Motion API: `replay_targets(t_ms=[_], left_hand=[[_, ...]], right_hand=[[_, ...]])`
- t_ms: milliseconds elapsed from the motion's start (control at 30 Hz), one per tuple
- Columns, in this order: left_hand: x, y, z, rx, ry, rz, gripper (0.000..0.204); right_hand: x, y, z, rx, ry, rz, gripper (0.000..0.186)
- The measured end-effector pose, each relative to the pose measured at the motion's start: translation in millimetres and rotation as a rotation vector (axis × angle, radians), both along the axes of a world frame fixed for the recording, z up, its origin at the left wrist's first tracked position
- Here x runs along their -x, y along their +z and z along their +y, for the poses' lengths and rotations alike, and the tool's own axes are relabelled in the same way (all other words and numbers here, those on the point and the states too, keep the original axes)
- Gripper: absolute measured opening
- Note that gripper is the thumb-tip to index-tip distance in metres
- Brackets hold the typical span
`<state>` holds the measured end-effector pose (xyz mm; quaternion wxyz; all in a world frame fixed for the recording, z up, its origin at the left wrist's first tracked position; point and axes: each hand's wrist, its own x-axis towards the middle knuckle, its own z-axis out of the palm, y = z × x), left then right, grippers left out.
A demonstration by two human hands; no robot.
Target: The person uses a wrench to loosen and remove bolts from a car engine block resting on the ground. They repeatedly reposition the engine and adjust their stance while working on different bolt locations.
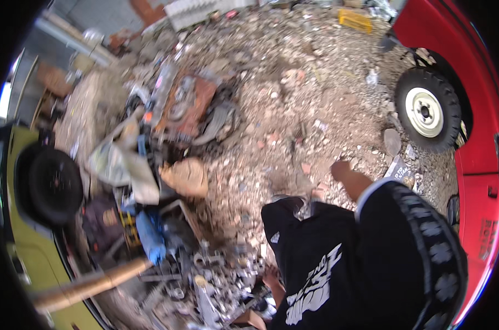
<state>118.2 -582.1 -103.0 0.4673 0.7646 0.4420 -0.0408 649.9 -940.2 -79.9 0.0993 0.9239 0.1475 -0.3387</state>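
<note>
My right hand [341, 170] hangs over the gravel right of centre, below a dark sleeve with a light cuff, near a flat printed piece [398, 170] lying on the ground. My left hand [272, 276] is low beside my dark-trousered leg, near a heap of metal scrap [205, 283]. Both hands are small and blurred, so whether their fingers hold anything is unclear. A blue cloth bundle [150, 239], a bamboo pole [101, 283] and a piece of cardboard [183, 179] lie to my left.
A red vehicle [478, 203] with a white-rimmed wheel [425, 110] stands at right, an olive vehicle [15, 220] with a black tyre [54, 187] at left. Rusty scrap [194, 93], a pale tarp [128, 170], rubble [277, 110] and a yellow crate [355, 21] lie ahead.
</note>
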Motion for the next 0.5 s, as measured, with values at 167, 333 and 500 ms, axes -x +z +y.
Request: replay_targets(t_ms=[167,333,500], left_hand=[[-130,23,21,-0.262,-0.542,0.468,0.047],[-278,-13,94,-0.097,-0.596,0.487,0.050],[-413,39,153,0.014,-0.493,0.490,0.053]], right_hand=[[19,7,123,-0.199,-0.432,0.054,0.031],[-69,33,178,-0.150,-0.088,-0.047,0.028],[-159,38,222,-0.054,-0.191,-0.263,0.024]])
